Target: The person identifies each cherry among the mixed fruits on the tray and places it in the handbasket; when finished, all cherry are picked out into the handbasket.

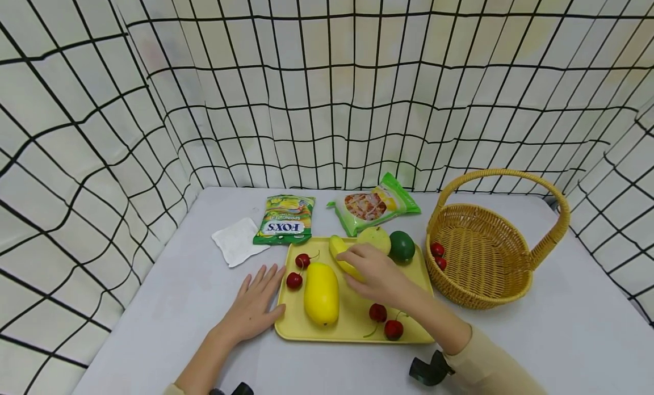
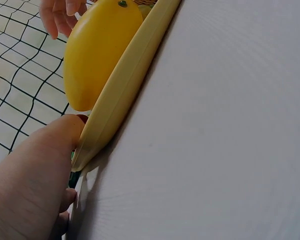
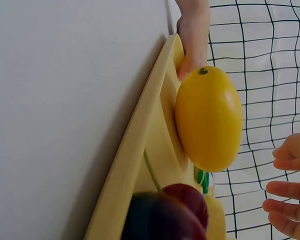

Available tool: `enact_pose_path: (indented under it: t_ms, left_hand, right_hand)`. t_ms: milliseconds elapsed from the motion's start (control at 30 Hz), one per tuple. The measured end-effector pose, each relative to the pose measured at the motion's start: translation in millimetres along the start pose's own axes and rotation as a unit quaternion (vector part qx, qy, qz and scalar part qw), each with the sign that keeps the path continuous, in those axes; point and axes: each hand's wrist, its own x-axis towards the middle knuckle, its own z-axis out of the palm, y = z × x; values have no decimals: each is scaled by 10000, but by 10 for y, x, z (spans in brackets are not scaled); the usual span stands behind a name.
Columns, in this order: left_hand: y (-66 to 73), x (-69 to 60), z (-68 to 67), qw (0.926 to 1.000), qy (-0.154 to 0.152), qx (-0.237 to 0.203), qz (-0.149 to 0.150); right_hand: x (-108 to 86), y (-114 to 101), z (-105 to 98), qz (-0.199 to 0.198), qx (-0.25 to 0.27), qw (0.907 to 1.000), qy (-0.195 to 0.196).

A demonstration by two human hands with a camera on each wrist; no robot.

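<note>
My right hand (image 1: 375,273) hovers over the banana (image 1: 338,248) on the yellow tray (image 1: 352,335), with fingers apart and slightly bent. Nothing shows between these fingers (image 3: 290,190) in the right wrist view. My left hand (image 1: 255,304) lies spread on the table at the tray's left side, its thumb touching the rim. Between the hands sits a large yellow oblong fruit (image 1: 321,294). Red cherries (image 1: 294,280) lie to its left, and two more cherries (image 1: 393,330) near the front edge. A pale green round fruit (image 1: 377,238) and a dark green avocado-like fruit (image 1: 402,247) stand at the back.
To the tray's right stands a wicker basket (image 1: 480,253) with a tall handle and red cherries (image 1: 437,249) inside. Behind the tray lie a green FOX'S packet (image 1: 286,219) and a green-white snack bag (image 1: 375,206). A white tissue (image 1: 238,242) is at the left. Black netting surrounds the table.
</note>
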Motion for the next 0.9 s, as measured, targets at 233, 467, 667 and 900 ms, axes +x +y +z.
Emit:
enact_pose_path:
  t_ms: [233,467,667,900]
  left_hand:
    - [-8,9,-9,10000,46,-18,21]
    - [-6,3,-8,10000,-5,-36,-2]
    - [-4,-5,-2,10000,-50,-54,-42]
    - [4,-6,-12,9999,-71,-44,-57]
  right_hand:
    - [162,-37,66,-94,113,9999,-64]
    - [339,-84,124,427,52,9962,-759]
    - [481,-130,181,739,24,9927,-957]
    - [659,-106,309,1027,94,9873,-1204]
